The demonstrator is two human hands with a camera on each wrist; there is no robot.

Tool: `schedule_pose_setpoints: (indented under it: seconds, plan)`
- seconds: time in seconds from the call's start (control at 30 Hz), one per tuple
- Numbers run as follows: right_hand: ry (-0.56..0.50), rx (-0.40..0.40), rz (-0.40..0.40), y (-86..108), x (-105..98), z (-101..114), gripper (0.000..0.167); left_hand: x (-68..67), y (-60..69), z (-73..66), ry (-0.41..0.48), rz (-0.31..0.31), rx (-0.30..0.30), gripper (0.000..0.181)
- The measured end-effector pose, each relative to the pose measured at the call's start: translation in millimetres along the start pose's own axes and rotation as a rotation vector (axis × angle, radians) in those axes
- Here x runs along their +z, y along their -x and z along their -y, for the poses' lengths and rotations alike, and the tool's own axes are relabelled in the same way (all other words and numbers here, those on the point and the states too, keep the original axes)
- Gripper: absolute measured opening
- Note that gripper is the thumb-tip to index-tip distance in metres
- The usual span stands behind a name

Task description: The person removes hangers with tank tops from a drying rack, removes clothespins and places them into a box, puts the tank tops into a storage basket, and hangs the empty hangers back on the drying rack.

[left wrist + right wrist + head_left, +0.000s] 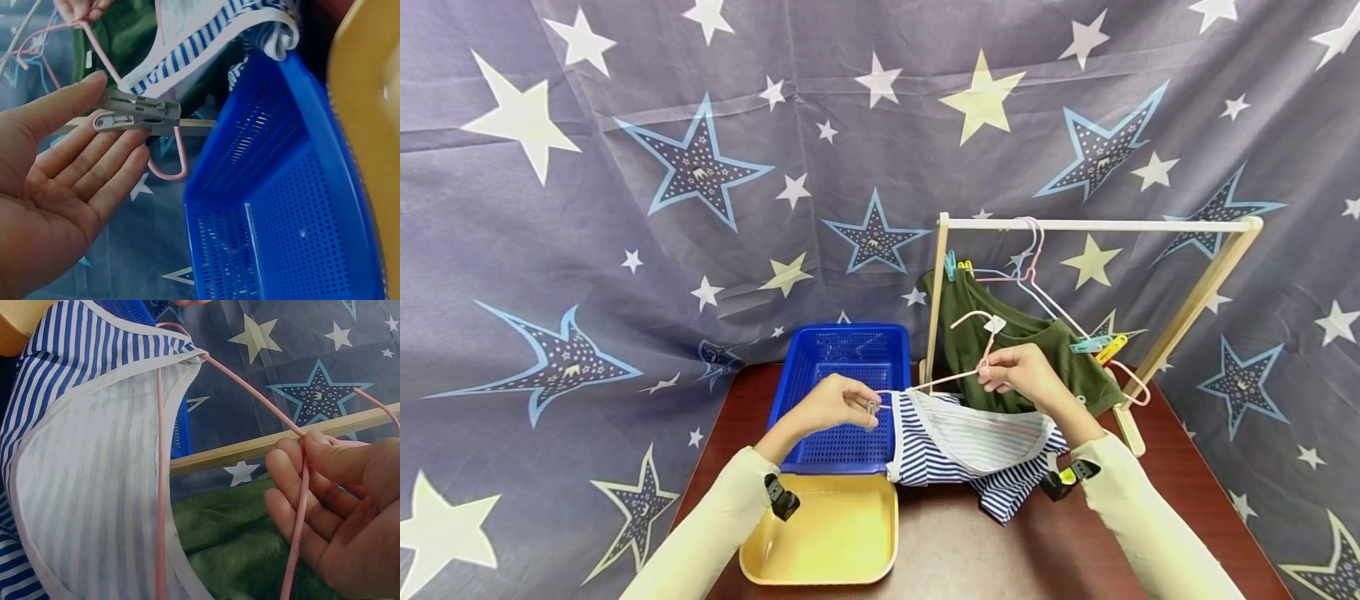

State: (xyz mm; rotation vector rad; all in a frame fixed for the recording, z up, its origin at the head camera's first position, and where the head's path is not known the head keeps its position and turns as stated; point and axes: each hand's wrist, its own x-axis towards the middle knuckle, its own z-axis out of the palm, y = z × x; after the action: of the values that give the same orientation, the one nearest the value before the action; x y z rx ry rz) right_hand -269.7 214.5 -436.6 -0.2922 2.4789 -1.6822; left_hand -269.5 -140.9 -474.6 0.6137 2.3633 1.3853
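Note:
My left hand (835,404) pinches a grey clothespin (137,111) between thumb and fingers, close to the end of a pink hanger (250,390). In the head view the clothespin is a little left of the striped cloth. My right hand (1018,373) pinches the hanger just below its hook, which points up and left. A blue-and-white striped top (925,450) with white trim hangs from the hanger, one strap over the hanger's left arm. Its far shoulder is partly hidden behind my right wrist.
A blue perforated basket (790,375) stands behind my left hand, with a yellow tray (820,575) in front of it. At right, a wooden rack (1120,225) bears a green garment (1022,333) on hangers, with colored clothespins (1090,343) at its shoulders.

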Motion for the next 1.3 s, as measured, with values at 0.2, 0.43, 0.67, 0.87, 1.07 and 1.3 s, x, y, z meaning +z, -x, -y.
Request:
schedule_pose_setpoints:
  seconds: [0.2, 0.43, 0.67, 0.87, 1.07, 1.3]
  plan:
    - [0.013, 0.001, 0.001, -0.9, -0.6, 1.6, 0.023, 5.9, 5.7, -0.3, -0.073, 0.106, -0.005, 0.032]
    - [0.02, 0.003, -0.001, -1.6, -1.5, 3.6, 0.023, 19.1, 10.1, -2.4, -0.201, 0.165, 0.004, 0.027]
    - [0.018, 0.013, 0.002, -3.1, -1.2, 4.5, 0.023, 32.9, 11.9, 1.0, -0.289, 0.213, 0.042, 0.024]
    - [0.023, 0.016, 0.006, -3.4, -1.3, 3.7, 0.023, 42.4, 13.6, 7.8, -0.428, 0.253, 0.079, 0.026]
    - [0.033, 0.012, 0.008, -2.1, -2.3, 4.1, 0.025, 52.4, 18.4, 14.3, -0.504, 0.266, 0.098, 0.028]
    - [0.023, 0.021, 0.008, -0.5, -2.0, 5.6, 0.026, 68.0, 31.3, 26.9, -0.596, 0.291, 0.099, 0.017]
